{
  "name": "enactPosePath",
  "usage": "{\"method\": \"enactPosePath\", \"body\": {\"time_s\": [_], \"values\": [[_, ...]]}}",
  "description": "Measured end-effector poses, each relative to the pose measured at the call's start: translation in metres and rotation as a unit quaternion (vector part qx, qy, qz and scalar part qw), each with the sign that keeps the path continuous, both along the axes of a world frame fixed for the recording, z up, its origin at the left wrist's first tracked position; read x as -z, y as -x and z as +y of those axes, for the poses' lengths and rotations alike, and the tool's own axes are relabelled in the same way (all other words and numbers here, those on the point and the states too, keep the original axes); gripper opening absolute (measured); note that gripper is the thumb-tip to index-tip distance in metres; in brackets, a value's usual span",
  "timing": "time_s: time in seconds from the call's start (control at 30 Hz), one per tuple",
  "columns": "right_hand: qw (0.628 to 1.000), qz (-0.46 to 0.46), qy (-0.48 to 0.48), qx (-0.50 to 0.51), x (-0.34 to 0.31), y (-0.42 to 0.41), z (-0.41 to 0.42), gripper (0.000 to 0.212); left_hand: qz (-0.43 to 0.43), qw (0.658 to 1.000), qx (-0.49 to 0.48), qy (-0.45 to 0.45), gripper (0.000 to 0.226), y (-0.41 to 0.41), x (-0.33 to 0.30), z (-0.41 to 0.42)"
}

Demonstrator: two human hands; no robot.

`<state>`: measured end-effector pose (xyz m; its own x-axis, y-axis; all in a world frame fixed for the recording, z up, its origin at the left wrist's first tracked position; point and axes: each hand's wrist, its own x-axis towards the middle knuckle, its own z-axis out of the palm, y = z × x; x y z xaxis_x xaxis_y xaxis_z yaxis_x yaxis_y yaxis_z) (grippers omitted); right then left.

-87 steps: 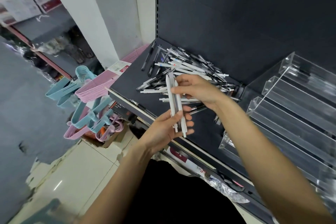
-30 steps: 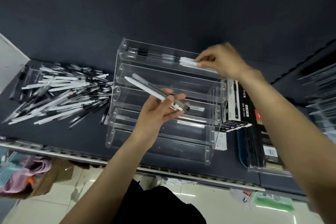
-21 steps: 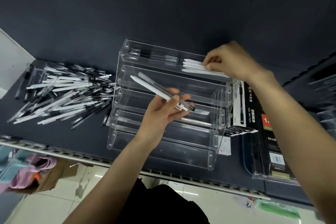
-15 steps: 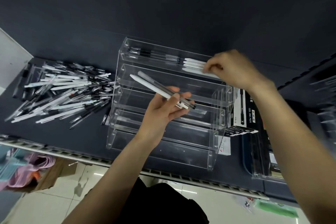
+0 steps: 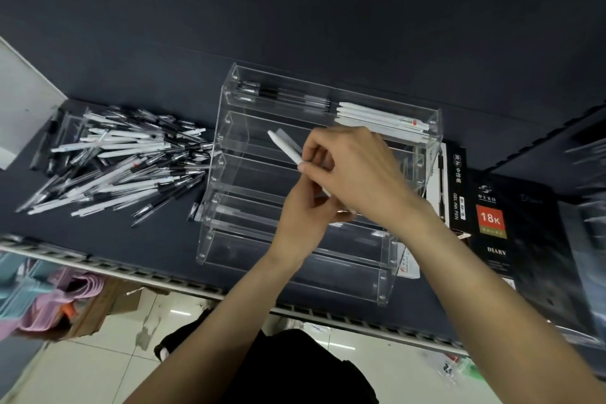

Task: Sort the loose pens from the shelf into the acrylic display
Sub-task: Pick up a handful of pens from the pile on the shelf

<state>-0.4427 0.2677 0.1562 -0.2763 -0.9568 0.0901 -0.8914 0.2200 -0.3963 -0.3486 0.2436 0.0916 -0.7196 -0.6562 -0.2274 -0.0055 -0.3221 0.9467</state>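
Both hands met before the acrylic display: left hand gripped two pens; right hand pinched the white pen, axis slanting toward the shelf's back-left corner.

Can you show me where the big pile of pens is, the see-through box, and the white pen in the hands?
pile of pens (image 5: 121, 164), head view, middle of heap.
acrylic display (image 5: 377, 282), head view, bottom front wall.
white pen (image 5: 284, 148), head view, bare barrel.
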Motion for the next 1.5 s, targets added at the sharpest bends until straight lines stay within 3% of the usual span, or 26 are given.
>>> {"method": "enactPosePath", "body": {"time_s": [0.07, 0.2, 0.37, 0.47, 0.57, 0.67, 0.77, 0.83, 1.03, 1.17, 1.37, 1.5], "values": [[1.0, 0.018, 0.0, 0.01, -0.001, -0.002, 0.0, 0.009, -0.008, 1.0, 0.004, 0.007, 0.029, 0.0, 0.002, 0.002], [0.999, 0.027, -0.043, 0.013, -0.002, -0.004, 0.0, 0.029, -0.036, 0.998, 0.013, 0.052, 0.017, 0.0, 0.003, 0.004], [0.998, 0.038, -0.019, 0.046, 0.003, -0.003, -0.002, 0.014, -0.038, 0.997, 0.01, 0.073, 0.028, 0.002, 0.005, 0.005], [0.992, -0.09, 0.02, 0.084, 0.004, 0.002, -0.001, 0.009, 0.0, 0.998, -0.015, 0.06, 0.026, 0.001, 0.005, 0.007], [0.952, -0.248, 0.112, 0.139, 0.001, 0.027, 0.002, 0.008, 0.046, 0.998, -0.048, 0.0, 0.011, -0.006, 0.006, 0.006], [0.964, -0.161, 0.154, 0.147, -0.008, 0.067, 0.006, 0.005, 0.052, 0.997, -0.051, -0.03, 0.018, -0.012, 0.008, 0.001], [0.992, 0.012, 0.068, 0.108, -0.009, 0.097, 0.005, 0.012, 0.05, 0.997, -0.035, -0.042, 0.021, -0.014, 0.008, -0.003], [0.994, 0.068, 0.001, 0.089, -0.004, 0.107, 0.0, 0.013, 0.052, 0.997, -0.035, -0.047, 0.024, -0.014, 0.007, -0.004], [0.996, -0.006, -0.072, 0.052, 0.003, 0.122, -0.011, 0.015, 0.029, 0.999, -0.039, -0.016, 0.013, -0.017, 0.009, -0.008], [0.992, -0.05, -0.114, 0.03, -0.005, 0.125, -0.015, 0.011, 0.023, 0.996, -0.064, -0.058, 0.025, -0.023, 0.008, -0.01], [0.986, 0.059, -0.15, 0.042, -0.007, 0.114, -0.006, 0.032, 0.018, 0.993, -0.09, -0.069, 0.026, -0.031, 0.01, -0.017], [0.987, 0.099, -0.102, 0.072, 0.005, 0.101, 0.004, 0.036, 0.011, 0.995, -0.086, -0.042, 0.028, -0.036, 0.013, -0.017]]}}
